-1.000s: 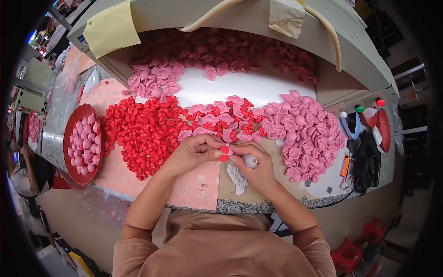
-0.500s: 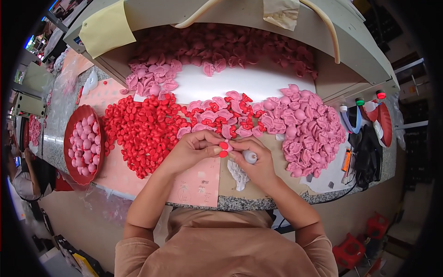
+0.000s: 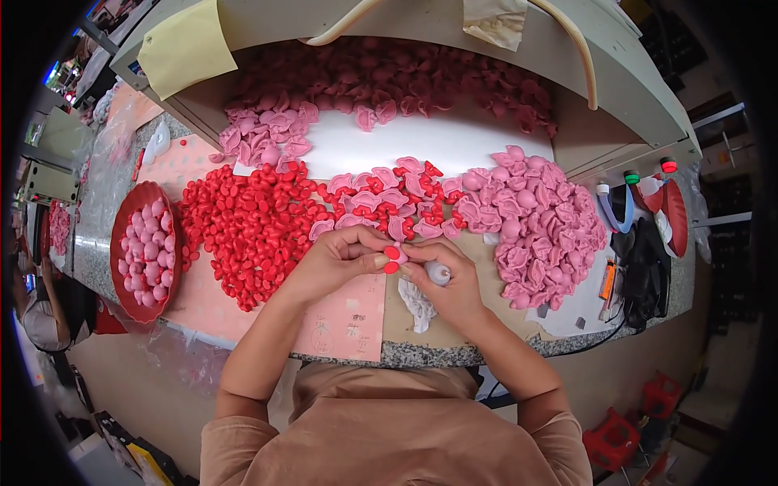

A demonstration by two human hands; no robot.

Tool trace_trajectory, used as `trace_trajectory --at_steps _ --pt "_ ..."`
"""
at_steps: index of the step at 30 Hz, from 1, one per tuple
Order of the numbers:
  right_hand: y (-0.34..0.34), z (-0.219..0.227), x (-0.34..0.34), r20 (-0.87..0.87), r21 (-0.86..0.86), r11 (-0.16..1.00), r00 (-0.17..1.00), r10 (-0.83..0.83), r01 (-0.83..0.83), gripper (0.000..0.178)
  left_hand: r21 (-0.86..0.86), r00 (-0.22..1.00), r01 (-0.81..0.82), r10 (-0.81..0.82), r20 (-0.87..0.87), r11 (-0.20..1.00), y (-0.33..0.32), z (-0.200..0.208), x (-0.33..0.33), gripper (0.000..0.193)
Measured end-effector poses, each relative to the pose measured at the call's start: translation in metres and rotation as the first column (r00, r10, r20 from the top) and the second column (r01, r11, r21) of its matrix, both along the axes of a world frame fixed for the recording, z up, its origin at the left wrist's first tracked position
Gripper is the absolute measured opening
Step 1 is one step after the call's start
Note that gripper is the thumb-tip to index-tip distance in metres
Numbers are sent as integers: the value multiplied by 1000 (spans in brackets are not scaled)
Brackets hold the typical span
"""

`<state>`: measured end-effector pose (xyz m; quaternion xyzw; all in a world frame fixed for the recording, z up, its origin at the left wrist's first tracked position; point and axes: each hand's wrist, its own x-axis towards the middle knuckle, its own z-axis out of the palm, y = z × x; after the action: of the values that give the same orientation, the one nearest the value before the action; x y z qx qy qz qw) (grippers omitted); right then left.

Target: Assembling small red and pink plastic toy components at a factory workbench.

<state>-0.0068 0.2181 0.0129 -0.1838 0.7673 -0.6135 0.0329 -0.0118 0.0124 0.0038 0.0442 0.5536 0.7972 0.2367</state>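
Observation:
Fingertips of my left hand (image 3: 340,263) and my right hand (image 3: 455,287) meet over the middle of the bench, both closed on one small red and pink molded piece (image 3: 392,254). Two red ovals of it face me; its pink part is mostly covered by fingers. A small white squeeze bottle (image 3: 438,274) is tucked in my right hand as well, its rounded end showing. Just beyond my fingers lie pink shell-shaped pieces with red parts (image 3: 381,198). To the left spreads a heap of red pieces (image 3: 251,235), to the right a heap of pink shells (image 3: 551,227).
A red dish (image 3: 121,275) of pink balls stands at the left. Behind, a grey hooded box (image 3: 624,89) covers more pink shells. Crumpled white tissue (image 3: 419,312) lies below my right hand. An orange lighter (image 3: 608,279) and black cloth (image 3: 646,263) lie at the right.
Both hands hold nearly the same place and grip. The red and pink piece has shifted very slightly between the fingers.

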Motion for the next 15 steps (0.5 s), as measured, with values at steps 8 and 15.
trace_trajectory --at_steps 8,15 --pt "-10 3 -3 37 -31 999 999 16 -15 21 -16 998 -30 31 53 999 -8 8 1 16" --pt "3 1 8 8 115 990 996 -87 86 17 -43 989 38 -44 -142 998 5 -13 -4 13"
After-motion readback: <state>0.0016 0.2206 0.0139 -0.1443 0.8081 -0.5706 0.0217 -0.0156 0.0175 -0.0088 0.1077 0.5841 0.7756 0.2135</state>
